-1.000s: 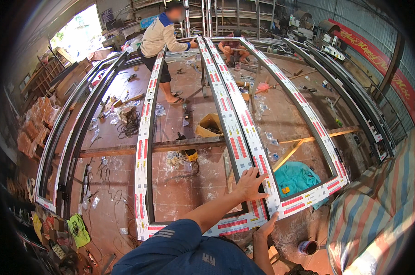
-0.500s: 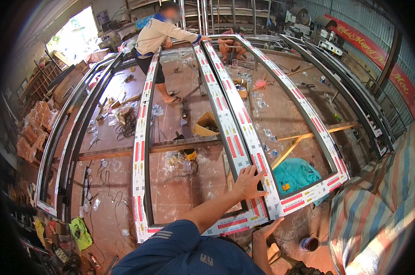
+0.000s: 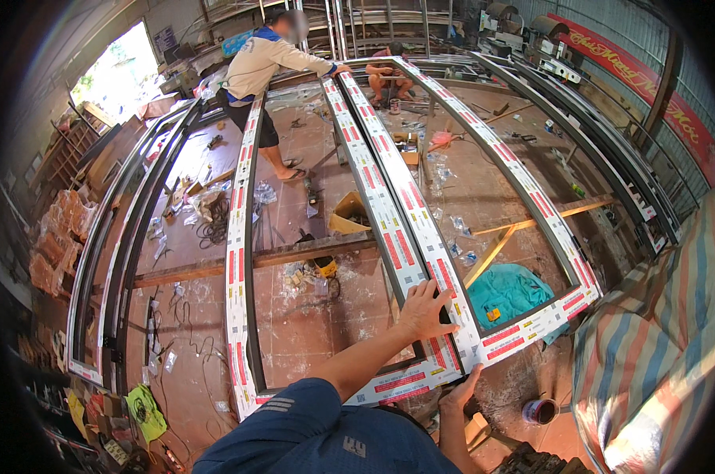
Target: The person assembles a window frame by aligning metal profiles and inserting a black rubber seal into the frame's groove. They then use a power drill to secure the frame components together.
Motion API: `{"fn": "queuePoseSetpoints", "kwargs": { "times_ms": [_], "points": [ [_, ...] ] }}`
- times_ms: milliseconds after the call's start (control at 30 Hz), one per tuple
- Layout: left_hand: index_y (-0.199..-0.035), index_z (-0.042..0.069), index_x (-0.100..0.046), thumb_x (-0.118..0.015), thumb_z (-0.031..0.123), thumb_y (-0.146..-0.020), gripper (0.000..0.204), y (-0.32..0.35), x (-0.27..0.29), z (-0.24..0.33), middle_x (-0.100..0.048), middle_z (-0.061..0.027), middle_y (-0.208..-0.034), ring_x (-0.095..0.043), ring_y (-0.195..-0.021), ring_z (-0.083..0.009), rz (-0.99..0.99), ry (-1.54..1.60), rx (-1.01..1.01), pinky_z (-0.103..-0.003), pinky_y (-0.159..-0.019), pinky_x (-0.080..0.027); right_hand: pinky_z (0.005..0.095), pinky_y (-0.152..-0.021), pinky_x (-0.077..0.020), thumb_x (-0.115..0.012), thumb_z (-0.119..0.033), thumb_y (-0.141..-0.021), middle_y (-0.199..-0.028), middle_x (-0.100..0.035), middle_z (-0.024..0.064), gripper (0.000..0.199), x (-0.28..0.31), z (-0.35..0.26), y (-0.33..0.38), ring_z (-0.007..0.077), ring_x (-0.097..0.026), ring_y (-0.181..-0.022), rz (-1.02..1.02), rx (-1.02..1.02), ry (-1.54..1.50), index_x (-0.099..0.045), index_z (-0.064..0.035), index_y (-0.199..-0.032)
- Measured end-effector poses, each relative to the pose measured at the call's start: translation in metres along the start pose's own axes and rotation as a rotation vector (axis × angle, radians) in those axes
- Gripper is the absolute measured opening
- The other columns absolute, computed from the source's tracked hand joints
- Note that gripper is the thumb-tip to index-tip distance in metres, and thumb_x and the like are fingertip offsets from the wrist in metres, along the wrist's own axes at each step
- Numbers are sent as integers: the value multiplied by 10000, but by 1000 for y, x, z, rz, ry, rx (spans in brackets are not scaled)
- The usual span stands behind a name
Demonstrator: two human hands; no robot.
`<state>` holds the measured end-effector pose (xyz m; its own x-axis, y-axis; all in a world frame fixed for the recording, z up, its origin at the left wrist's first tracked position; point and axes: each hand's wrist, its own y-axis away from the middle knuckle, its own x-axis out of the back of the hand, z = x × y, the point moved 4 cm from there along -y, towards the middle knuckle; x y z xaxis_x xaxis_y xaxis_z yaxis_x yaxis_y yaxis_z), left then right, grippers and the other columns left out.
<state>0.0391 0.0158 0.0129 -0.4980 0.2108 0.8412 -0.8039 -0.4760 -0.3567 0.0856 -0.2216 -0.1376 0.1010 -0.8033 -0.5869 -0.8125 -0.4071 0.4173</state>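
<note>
Two long window frames point(image 3: 409, 257), wrapped in white film with red patches, lie side by side on wooden beams above the floor. My left hand point(image 3: 425, 310) rests flat on the middle rails near the close end, fingers spread. My right hand point(image 3: 460, 391) is at the lower edge of the frame's near rail, its fingertips hidden under it. At the far end a person in a beige top point(image 3: 259, 67) leans over with a hand on the same frames. Another person point(image 3: 383, 71) crouches behind them.
Dark frames point(image 3: 112, 237) are stacked along the left and more along the right point(image 3: 610, 174). A wooden beam point(image 3: 239, 265) crosses under the frames. On the tiled floor lie a teal cloth point(image 3: 511, 288), a cardboard box point(image 3: 349, 213), cables and scraps. A small can point(image 3: 541, 411) stands near my feet.
My left hand has stayed flat on the middle rails. My right hand has dropped from the frame's corner to its lower edge. The person at the far end leans further over.
</note>
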Motion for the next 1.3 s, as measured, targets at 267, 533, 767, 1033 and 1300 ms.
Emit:
{"fn": "queuePoseSetpoints", "kwargs": {
  "times_ms": [267,533,767,1033,1300],
  "points": [
    [-1513,142,-605,-836,707,-806,934,0,2,2,-553,-204,-1350,-524,-1305,-412,23,-10,-35,-568,-1087,-401,452,-1204,-430,-560,-629,-1128,-1575,-590,127,778,1,-2,-1,279,-578,-1406,-4,43,26,-507,-15,-1602],
    [-1491,129,-637,-855,692,-790,925,0,13,2,-556,-211,-1339,-523,-1319,-417,38,2,-32,-565,-1110,-402,431,-1082,-530,-567,-586,-1136,-1436,-686,125,702,-17,-17,6,274,-683,-1261,6,75,38,-553,-13,-1541],
    [-1518,121,-605,-885,696,-770,984,6,19,2,-542,-270,-1410,-523,-1355,-470,72,77,-36,-588,-1143,-397,416,-1036,-552,-572,-525,-1142,-1389,-706,115,665,-31,-35,9,259,-711,-1184,-17,69,21,-584,30,-1508],
    [-1539,116,-595,-890,724,-751,1038,6,10,-3,-535,-283,-1448,-514,-1375,-492,16,79,-19,-595,-1180,-389,435,-1011,-577,-600,-497,-1133,-1382,-717,124,627,-29,-31,10,271,-731,-1167,62,11,14,-592,13,-1498],
    [-1529,119,-601,-887,738,-749,1036,5,12,-1,-533,-270,-1451,-518,-1369,-485,27,79,-25,-591,-1182,-380,430,-1011,-581,-583,-480,-1142,-1388,-719,133,609,-32,-32,13,275,-738,-1173,34,49,-1,-588,12,-1501]
  ]
}}
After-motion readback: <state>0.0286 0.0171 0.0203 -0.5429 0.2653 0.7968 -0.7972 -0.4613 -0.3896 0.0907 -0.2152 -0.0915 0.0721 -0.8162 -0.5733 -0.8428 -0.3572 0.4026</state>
